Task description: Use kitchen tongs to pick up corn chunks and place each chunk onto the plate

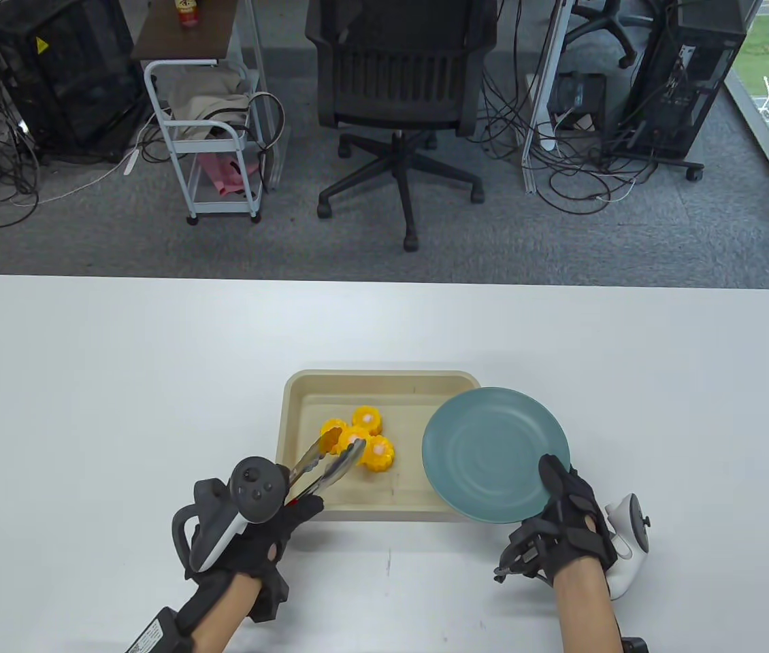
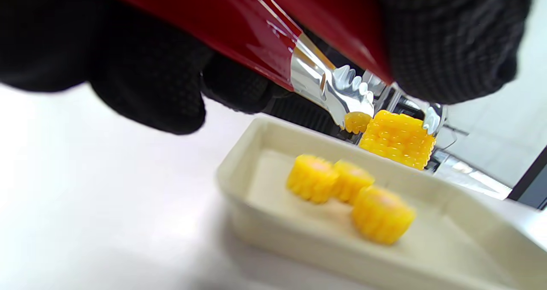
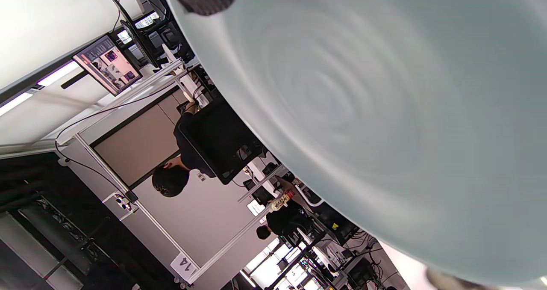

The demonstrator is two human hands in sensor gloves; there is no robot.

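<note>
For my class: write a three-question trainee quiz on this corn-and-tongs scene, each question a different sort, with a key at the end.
1. True or false: the blue plate already has a corn chunk on it.
2. Multiple choice: what is clamped between the tips of the tongs in the left wrist view? A) a corn chunk B) the tray's rim C) nothing
3. Fill in: besides the clamped chunk, the left wrist view shows ___ corn chunks lying in the beige tray.

Key:
1. False; the plate is bare, and the right hand holds it by its near edge, overlapping the tray's right side.
2. A; the left hand grips the red handles.
3. Three.
</note>
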